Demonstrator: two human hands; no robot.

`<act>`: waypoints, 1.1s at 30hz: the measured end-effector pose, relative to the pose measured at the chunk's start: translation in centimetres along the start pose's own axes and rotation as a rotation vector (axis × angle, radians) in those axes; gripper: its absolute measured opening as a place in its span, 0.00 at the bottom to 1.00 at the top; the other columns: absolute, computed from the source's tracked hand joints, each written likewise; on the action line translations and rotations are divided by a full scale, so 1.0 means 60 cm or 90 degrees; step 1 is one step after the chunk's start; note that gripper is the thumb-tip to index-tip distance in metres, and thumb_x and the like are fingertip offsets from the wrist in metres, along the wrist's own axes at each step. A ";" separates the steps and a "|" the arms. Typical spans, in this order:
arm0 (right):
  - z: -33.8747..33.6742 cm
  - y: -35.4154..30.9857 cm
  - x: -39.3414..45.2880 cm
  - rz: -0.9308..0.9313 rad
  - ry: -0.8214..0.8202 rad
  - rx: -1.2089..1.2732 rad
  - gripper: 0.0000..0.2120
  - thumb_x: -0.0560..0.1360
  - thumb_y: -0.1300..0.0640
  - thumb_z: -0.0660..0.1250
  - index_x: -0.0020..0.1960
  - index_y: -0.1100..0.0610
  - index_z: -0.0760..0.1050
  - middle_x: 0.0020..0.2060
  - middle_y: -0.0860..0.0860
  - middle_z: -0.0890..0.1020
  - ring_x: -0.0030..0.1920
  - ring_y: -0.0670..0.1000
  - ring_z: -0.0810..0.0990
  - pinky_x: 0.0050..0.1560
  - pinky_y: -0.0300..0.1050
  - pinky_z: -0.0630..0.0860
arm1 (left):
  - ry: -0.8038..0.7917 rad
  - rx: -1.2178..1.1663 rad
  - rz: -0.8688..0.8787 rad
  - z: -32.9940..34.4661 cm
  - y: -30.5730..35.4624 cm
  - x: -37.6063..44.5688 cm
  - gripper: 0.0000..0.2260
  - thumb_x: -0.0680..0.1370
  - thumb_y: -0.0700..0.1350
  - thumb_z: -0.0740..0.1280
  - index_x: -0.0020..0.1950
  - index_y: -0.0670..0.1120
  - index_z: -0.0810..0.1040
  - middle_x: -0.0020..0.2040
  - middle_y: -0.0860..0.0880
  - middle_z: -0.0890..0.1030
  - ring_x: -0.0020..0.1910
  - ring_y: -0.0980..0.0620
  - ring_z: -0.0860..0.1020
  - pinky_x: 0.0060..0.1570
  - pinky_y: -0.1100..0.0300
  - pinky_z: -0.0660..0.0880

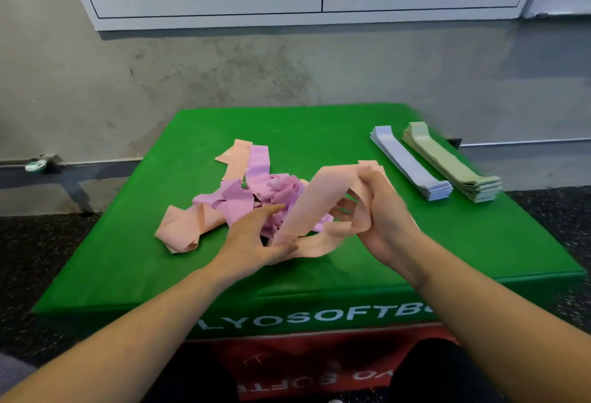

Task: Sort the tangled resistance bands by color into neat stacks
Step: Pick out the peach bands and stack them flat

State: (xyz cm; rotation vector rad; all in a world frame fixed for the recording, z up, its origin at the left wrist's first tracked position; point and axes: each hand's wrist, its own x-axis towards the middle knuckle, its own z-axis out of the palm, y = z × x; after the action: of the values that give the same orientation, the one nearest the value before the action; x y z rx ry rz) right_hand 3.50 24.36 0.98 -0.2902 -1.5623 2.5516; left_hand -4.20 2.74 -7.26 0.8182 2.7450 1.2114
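Both forearms reach forward over the green box (pixel 319 127). The right hand (pixel 383 220) is raised, palm turned inward, its fingers (pixel 343 203) curled round a peach band (pixel 319 198) that loops up over the thumb and down toward the left hand (pixel 256 239). The left hand lies low on the box top, thumb and fingers pinching the lower end of the same band. Beyond the left fingertips sits the tangle (pixel 252 191) of pink and peach bands, touching them. Another peach loop (pixel 182 230) lies left of the left hand. Well right of the right fingers, two flat stacks lie side by side: a lilac stack (pixel 406 159) and a green stack (pixel 447 163).
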 end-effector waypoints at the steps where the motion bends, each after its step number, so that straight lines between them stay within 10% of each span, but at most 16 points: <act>1: -0.004 -0.004 -0.002 0.008 0.015 0.028 0.13 0.82 0.51 0.58 0.57 0.57 0.76 0.50 0.61 0.81 0.49 0.59 0.80 0.52 0.59 0.80 | -0.009 0.028 0.004 0.002 -0.007 -0.002 0.35 0.66 0.69 0.73 0.70 0.60 0.70 0.61 0.58 0.79 0.57 0.62 0.77 0.63 0.51 0.75; 6: -0.023 -0.026 -0.016 0.032 0.038 0.030 0.13 0.83 0.49 0.59 0.57 0.56 0.75 0.51 0.59 0.81 0.48 0.57 0.79 0.43 0.51 0.81 | -0.040 0.193 0.046 -0.012 0.015 -0.023 0.32 0.67 0.75 0.61 0.69 0.66 0.70 0.75 0.61 0.66 0.78 0.59 0.55 0.77 0.43 0.48; 11: -0.021 -0.035 -0.050 0.070 0.005 -0.070 0.09 0.81 0.50 0.62 0.52 0.54 0.77 0.38 0.52 0.83 0.38 0.50 0.82 0.44 0.51 0.78 | -0.053 0.230 0.030 -0.024 0.068 -0.030 0.32 0.68 0.76 0.56 0.68 0.64 0.71 0.75 0.63 0.63 0.74 0.61 0.56 0.73 0.42 0.53; 14: -0.015 -0.043 -0.075 0.067 -0.035 -0.083 0.08 0.82 0.51 0.61 0.52 0.55 0.75 0.36 0.51 0.83 0.36 0.48 0.82 0.38 0.48 0.79 | -0.098 0.003 -0.016 -0.031 0.111 -0.034 0.33 0.68 0.75 0.63 0.68 0.59 0.73 0.69 0.61 0.73 0.68 0.62 0.70 0.70 0.53 0.66; 20: -0.006 -0.070 -0.108 0.040 -0.108 -0.119 0.12 0.83 0.50 0.60 0.58 0.57 0.76 0.45 0.54 0.84 0.43 0.52 0.84 0.40 0.50 0.82 | -0.172 -0.244 -0.049 -0.014 0.177 -0.063 0.07 0.76 0.51 0.71 0.54 0.54 0.81 0.47 0.59 0.86 0.46 0.64 0.82 0.50 0.68 0.77; 27: -0.031 -0.098 -0.138 0.008 -0.065 -0.221 0.14 0.80 0.49 0.66 0.59 0.56 0.82 0.46 0.51 0.83 0.44 0.48 0.79 0.43 0.43 0.75 | -0.035 -0.369 -0.115 -0.007 0.189 -0.096 0.08 0.79 0.48 0.69 0.55 0.48 0.83 0.49 0.50 0.87 0.54 0.48 0.82 0.59 0.54 0.76; 33: -0.057 -0.106 -0.173 -0.052 -0.047 -0.643 0.06 0.79 0.50 0.67 0.48 0.48 0.83 0.36 0.47 0.83 0.34 0.44 0.75 0.36 0.38 0.70 | 0.074 -0.477 -0.139 -0.047 0.183 -0.107 0.13 0.80 0.49 0.67 0.56 0.39 0.79 0.47 0.44 0.86 0.53 0.47 0.82 0.61 0.45 0.72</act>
State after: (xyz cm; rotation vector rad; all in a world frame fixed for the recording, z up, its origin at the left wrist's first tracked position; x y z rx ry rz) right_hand 14.49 27.98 6.08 -0.2068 -2.6828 1.5119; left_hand 5.62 3.89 1.21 0.3575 2.0718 2.0520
